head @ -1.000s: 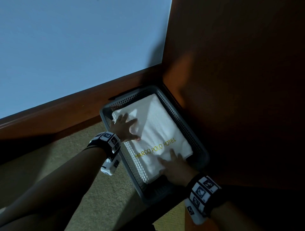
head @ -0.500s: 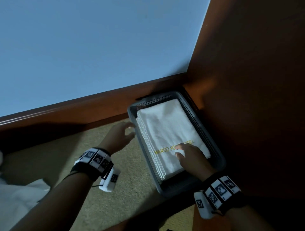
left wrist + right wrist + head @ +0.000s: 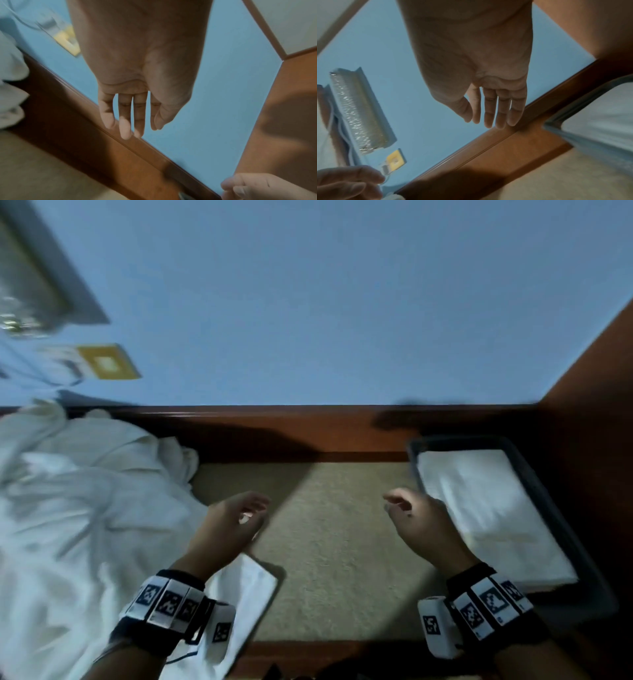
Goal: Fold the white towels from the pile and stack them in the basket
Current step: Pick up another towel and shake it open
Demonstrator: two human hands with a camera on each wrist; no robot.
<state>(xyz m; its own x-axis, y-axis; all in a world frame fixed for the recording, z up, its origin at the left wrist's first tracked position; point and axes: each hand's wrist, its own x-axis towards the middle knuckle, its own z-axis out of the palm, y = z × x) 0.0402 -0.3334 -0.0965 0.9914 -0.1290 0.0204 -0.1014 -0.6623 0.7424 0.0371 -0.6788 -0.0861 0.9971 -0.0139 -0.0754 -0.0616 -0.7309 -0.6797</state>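
Both hands are being held empty above the carpet, the left hand and the right hand with fingers loosely apart. Beside the right hand, a folded towel is lying in the basket. Beyond the left hand, the pile is waiting, likely the next source.

My bare left hand and bare right hand wore no gloves or sleeves, the forearms uncovered. Around each wrist I had a black strap band carrying a row of white square tiles printed with black coded marker patterns, the left wristband and the right wristband alike. A small white box-shaped camera unit with its own black marker hung from each band, the left one trailing a thin dark cable, the right one sitting on the inner side.
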